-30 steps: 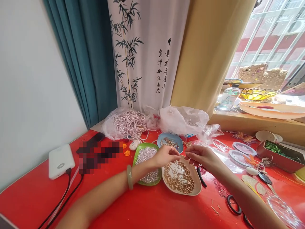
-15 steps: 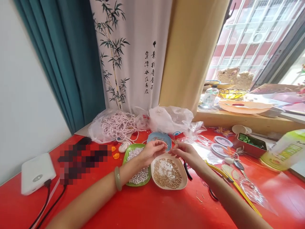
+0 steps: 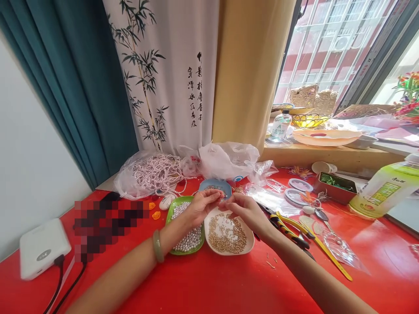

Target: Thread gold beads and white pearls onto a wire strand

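Observation:
My left hand (image 3: 205,204), with a pale bangle (image 3: 158,246) on its wrist, is closed in a pinch above the dishes. Close against its fingertips, my right hand (image 3: 246,210) is also pinched, fingers bent downward. Whatever lies between the fingers is too small to name. Under the left hand is a green dish (image 3: 176,202) of white pearl beads (image 3: 189,242). A cream dish (image 3: 251,246) below both hands holds small gold beads (image 3: 241,245). Just behind them is a blue dish (image 3: 203,186) with small pieces in it, partly covered by the left fingers.
Pliers (image 3: 282,226) and yellow tweezers (image 3: 334,259) lie by my right forearm. Spools (image 3: 296,196), a red tin (image 3: 337,192) and a bottle (image 3: 382,192) stand to the right. Bead strands (image 3: 157,172) and plastic bags (image 3: 229,159) line the back. A white box (image 3: 44,248) with cables sits left.
The view has turned slightly right, so the surroundings appear shifted left. My right fingertips have come nearer to the left ones. More of the pliers shows beside the right forearm.

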`<action>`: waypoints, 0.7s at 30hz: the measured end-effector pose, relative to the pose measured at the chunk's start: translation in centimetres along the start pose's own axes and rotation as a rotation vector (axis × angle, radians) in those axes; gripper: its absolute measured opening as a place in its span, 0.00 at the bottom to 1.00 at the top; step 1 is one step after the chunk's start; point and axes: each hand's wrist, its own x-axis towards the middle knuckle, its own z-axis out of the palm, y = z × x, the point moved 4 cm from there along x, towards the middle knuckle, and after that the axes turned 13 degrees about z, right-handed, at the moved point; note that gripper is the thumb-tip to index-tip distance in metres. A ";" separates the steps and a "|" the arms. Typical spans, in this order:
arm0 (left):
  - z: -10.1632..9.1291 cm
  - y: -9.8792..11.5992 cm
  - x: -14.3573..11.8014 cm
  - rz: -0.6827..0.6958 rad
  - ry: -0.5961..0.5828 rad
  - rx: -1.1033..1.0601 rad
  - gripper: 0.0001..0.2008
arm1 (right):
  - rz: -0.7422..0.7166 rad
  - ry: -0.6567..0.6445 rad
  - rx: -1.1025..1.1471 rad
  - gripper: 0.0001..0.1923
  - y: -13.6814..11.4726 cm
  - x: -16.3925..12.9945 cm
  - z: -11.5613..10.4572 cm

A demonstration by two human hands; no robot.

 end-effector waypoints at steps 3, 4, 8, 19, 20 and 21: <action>0.2 0.1 0.0 0.005 -0.007 -0.009 0.07 | -0.013 0.028 0.009 0.05 0.0 0.0 0.2; 0.3 0.2 0.0 0.006 -0.008 -0.014 0.08 | -0.017 0.034 0.007 0.05 0.0 0.0 0.3; 0.5 0.2 -0.1 0.012 0.014 -0.030 0.09 | -0.004 0.046 0.026 0.05 -0.2 -0.1 0.3; 0.3 0.0 0.0 0.011 -0.002 -0.037 0.07 | -0.016 0.032 0.043 0.05 0.4 0.3 0.2; 0.2 -0.1 0.0 0.012 -0.007 -0.039 0.07 | -0.018 0.032 0.044 0.05 0.5 0.4 0.2; 0.2 -0.1 0.0 0.013 -0.010 -0.041 0.07 | -0.018 0.033 0.043 0.05 0.5 0.4 0.3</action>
